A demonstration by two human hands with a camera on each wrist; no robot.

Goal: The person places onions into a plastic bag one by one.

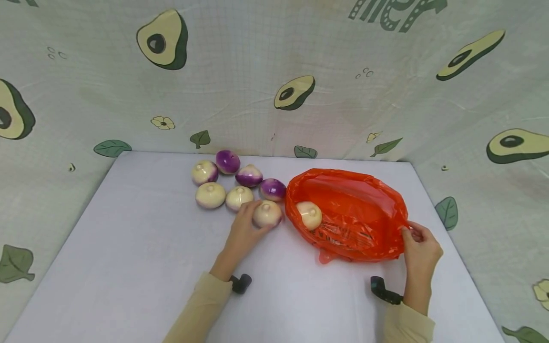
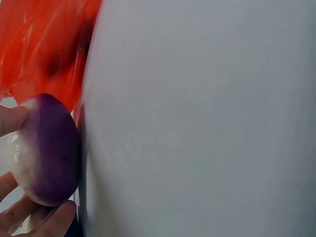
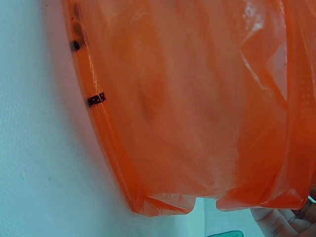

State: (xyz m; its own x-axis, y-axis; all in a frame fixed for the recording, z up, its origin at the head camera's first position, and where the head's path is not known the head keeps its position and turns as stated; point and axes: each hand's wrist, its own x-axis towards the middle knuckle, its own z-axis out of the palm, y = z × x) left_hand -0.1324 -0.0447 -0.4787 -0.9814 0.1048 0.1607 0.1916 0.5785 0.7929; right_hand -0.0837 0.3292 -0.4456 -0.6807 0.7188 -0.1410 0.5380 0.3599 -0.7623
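Bag (image 1: 356,243), red and open, is pinched at its right rim by the right hand (image 1: 422,247). One bulb (image 1: 310,216) is already inside; left of the bag, another (image 1: 267,214) is gripped by the left hand (image 1: 245,228) and six loose bulbs (image 1: 210,195) are left outside.

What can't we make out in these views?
Black print on the red plastic bag: unreadable in the head view, broken up by wrinkles.
Round cream vegetable in the bag: lower left part hidden by the bag, head view.
Left hand, pinching a round cream-and-purple vegetable: palm cut off by the left edge, left wrist view.
Right hand: partly cut off by right and bottom edges, right wrist view.
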